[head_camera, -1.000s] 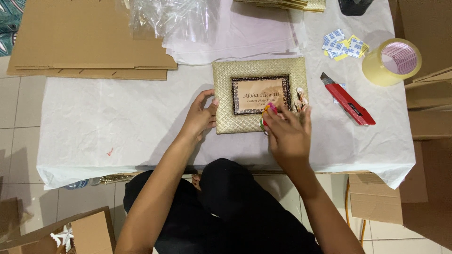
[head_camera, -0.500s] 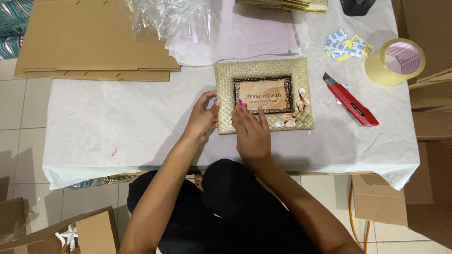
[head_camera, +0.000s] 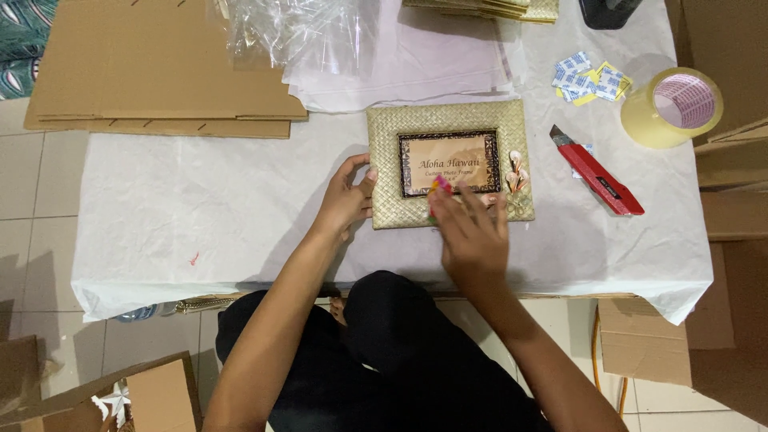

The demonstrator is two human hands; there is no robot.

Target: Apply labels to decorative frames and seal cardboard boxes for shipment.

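Woven straw picture frame (head_camera: 448,164) lies flat at the tabletop (head_camera: 200,208) centre; left hand (head_camera: 346,198) pinches its left edge, right hand (head_camera: 472,232) rests fingers on the near rail over a small pink-green bit, grip unclear. Judged light, stiff, with fragile shell trim at the right corner, so hold by plain edges. Red utility knife (head_camera: 596,172), tape roll (head_camera: 672,108) lie right; cardboard sheets (head_camera: 160,72), clear plastic bags (head_camera: 296,32) far left.

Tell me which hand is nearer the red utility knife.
Right. The right hand lies on the woven frame's lower edge, left of the red utility knife. The left hand grips the frame's far left edge, farther away.
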